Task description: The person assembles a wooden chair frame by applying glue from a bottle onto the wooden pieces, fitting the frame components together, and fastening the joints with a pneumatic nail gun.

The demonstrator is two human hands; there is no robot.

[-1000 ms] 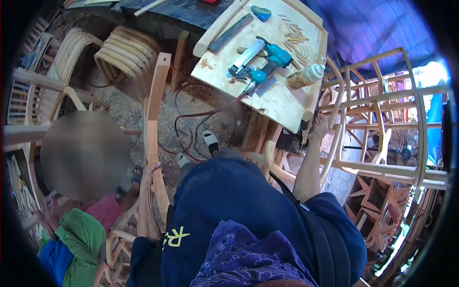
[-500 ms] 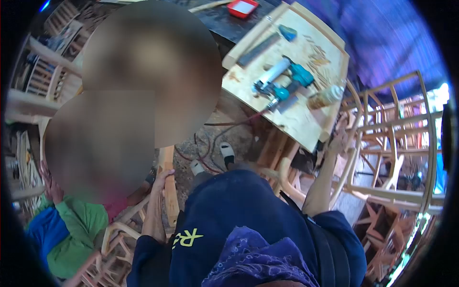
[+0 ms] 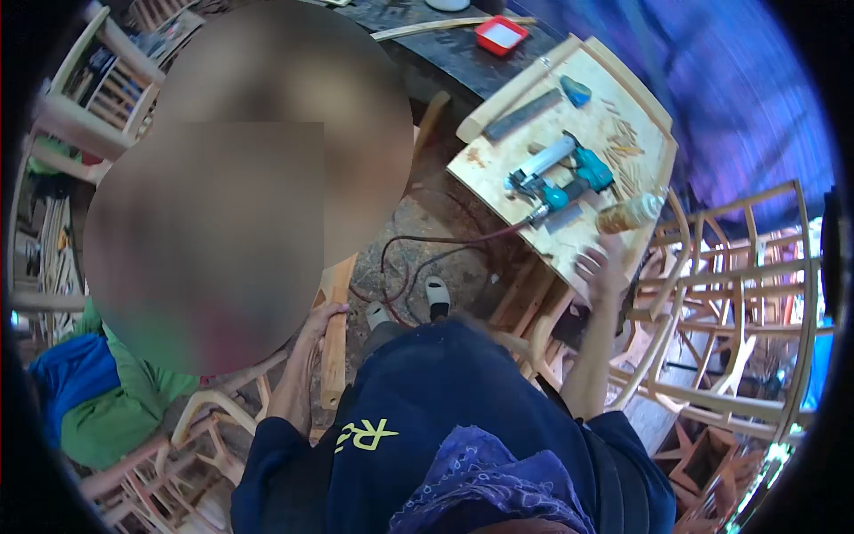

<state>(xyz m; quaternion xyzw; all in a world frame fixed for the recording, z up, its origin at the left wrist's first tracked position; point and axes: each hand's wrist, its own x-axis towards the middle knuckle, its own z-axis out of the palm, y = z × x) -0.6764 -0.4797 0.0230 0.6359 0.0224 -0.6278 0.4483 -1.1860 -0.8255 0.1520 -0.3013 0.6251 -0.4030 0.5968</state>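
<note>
My left hand (image 3: 326, 317) is wrapped round a long, light wooden piece (image 3: 334, 347), whose upper part a blurred patch covers. My right hand (image 3: 601, 265) is over the near right edge of the pale work board (image 3: 498, 182), its fingers apart and holding nothing. Just beyond those fingers a clear bottle (image 3: 630, 214) of yellowish stuff lies tilted. A teal nail gun (image 3: 569, 178) rests on the board with its hose (image 3: 445, 238) running off to the left. Several small wooden pegs (image 3: 626, 151), a dark flat bar (image 3: 523, 116) and a blue object (image 3: 576, 91) are on the board too.
A person in a green and blue garment (image 3: 116, 392) is at the left, partly behind the blur. Wooden chair frames (image 3: 747, 294) stand at the right, others at the lower left (image 3: 191, 454). A red tray (image 3: 501, 36) sits on the dark table (image 3: 445, 55).
The view has swung, so the board appears farther right. My right hand has moved from beside the chair frame onto the board's edge near the bottle. My left hand keeps hold of the wooden piece.
</note>
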